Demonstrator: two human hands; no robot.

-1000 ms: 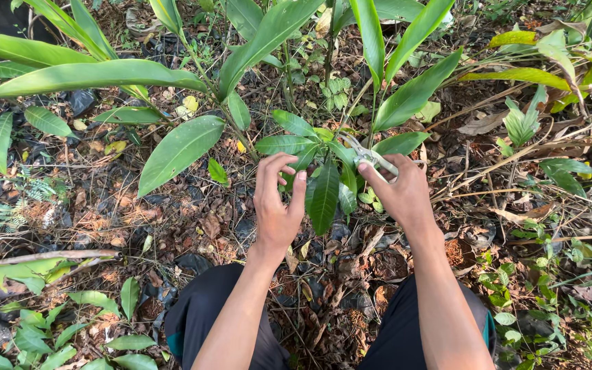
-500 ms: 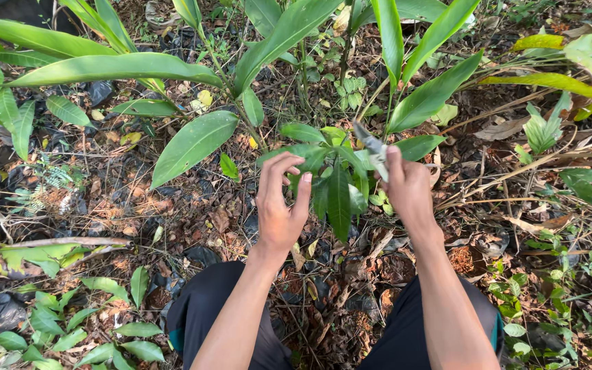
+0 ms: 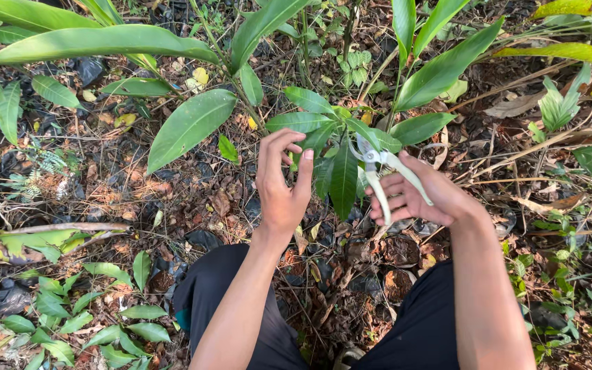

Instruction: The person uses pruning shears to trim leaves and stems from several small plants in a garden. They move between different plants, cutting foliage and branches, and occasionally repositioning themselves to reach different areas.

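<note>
Beside the small sapling [image 3: 337, 147], both hands at leaf height.
Right hand [image 3: 423, 199] wraps pale-handled pruning shears [image 3: 384, 171], blades parted just right of sapling's drooping leaves. Left hand [image 3: 281, 181] just left, fingers curled, pinching nothing clear. Long broad leaves [image 3: 186, 123] overhang behind sapling; dry leaf litter [image 3: 138, 199] beneath; black trousers [image 3: 234, 301] nearest camera.

Left hand [image 3: 281, 183] raised with fingers half curled; right hand [image 3: 423, 197] fisted, gripping.
</note>
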